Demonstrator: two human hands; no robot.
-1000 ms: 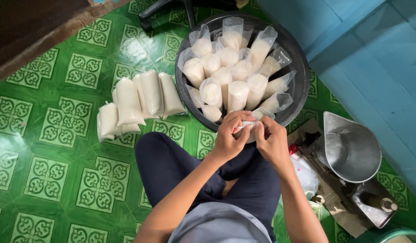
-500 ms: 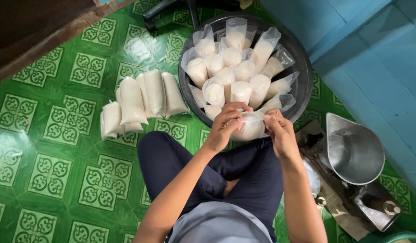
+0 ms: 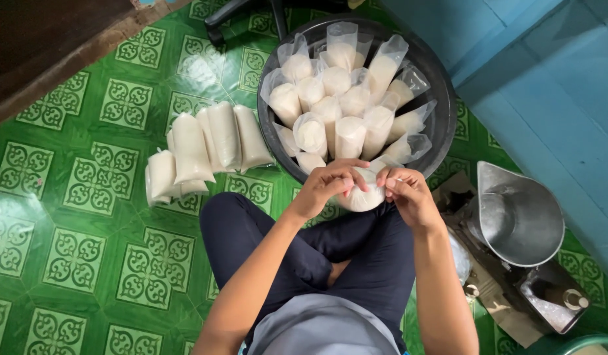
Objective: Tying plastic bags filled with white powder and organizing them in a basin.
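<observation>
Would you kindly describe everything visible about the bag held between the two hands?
The bag is a small clear plastic pouch, bulging round with a pale, whitish filling. It hangs above the person's lap, just in front of the black basin's near rim. The left hand and the right hand pinch its top from either side, their fingers hiding the opening.

Left hand point(image 3: 327, 187) and right hand point(image 3: 402, 192) meet over the lap, both pinching one small clear bag of white filling point(image 3: 363, 194) between them, fingers curled on its top. Just beyond the hands: black round tub point(image 3: 442, 125) crowded with open-topped filled bags point(image 3: 343, 98) standing upright. Out past the left hand, sealed bags point(image 3: 205, 148) lie side by side on green patterned floor tiles point(image 3: 67, 263). Beside the right hand, a metal scoop-like vessel point(image 3: 517, 220) (sitting on some machine, details unclear).
</observation>
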